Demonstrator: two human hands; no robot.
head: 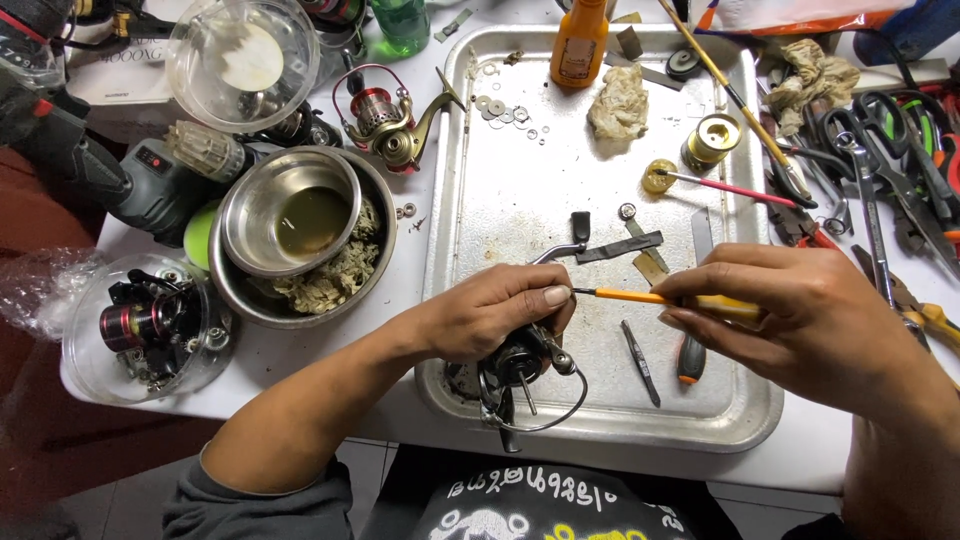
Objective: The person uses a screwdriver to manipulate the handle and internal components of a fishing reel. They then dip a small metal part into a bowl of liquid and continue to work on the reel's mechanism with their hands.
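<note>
Basically, left hand [495,315] clamps the reel [520,362] over the tray [740,410] near edge, while right hand [800,320] pinches the screwdriver [640,297], its shaft lying level, tip pointing left at the left thumb just above the reel.

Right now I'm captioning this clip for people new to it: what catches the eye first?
At centre, the left hand grips a dark fishing reel over the metal tray, while the right hand points a yellow-handled tool at it. To the left sit nested steel bowls holding murky liquid, and tools crowd the right edge.
</note>
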